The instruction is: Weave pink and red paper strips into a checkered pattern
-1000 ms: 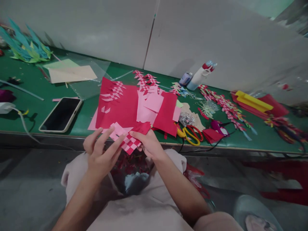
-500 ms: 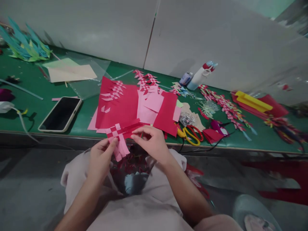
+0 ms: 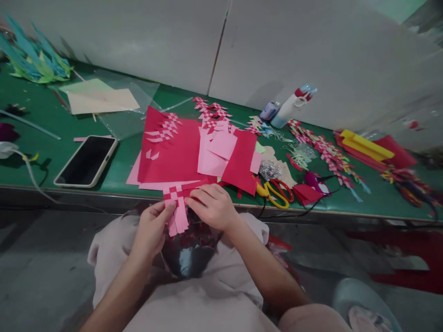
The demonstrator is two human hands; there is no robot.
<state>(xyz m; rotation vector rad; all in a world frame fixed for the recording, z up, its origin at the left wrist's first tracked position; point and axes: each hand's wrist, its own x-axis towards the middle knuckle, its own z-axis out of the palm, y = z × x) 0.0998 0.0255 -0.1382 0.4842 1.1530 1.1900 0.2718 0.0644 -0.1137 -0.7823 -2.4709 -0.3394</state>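
Note:
A woven paper piece [image 3: 176, 210] of pink and red strips hangs over my lap, just off the bench's front edge. My left hand [image 3: 154, 224] pinches its left side between thumb and fingers. At the other side, my right hand [image 3: 212, 206] has its fingers closed on the red strips that run out to the right. Pink strip ends dangle below the checkered middle. Behind the hands lies a large red paper sheet [image 3: 173, 157], with small woven pink-and-red pieces [image 3: 168, 128] on it. Pink paper pieces [image 3: 221, 146] overlap it on the right.
Yellow-handled scissors [image 3: 275, 196] lie at the bench edge to the right. A phone [image 3: 87, 160] rests on the left of the green bench [image 3: 128, 177]. A white bottle [image 3: 289, 108] stands by the wall. Below the hands is a dark container [image 3: 192, 258] with paper scraps.
The woven paper piece has shifted slightly right and lower, with my left hand following. My right hand's fingers have moved in from apart to close on the red strips.

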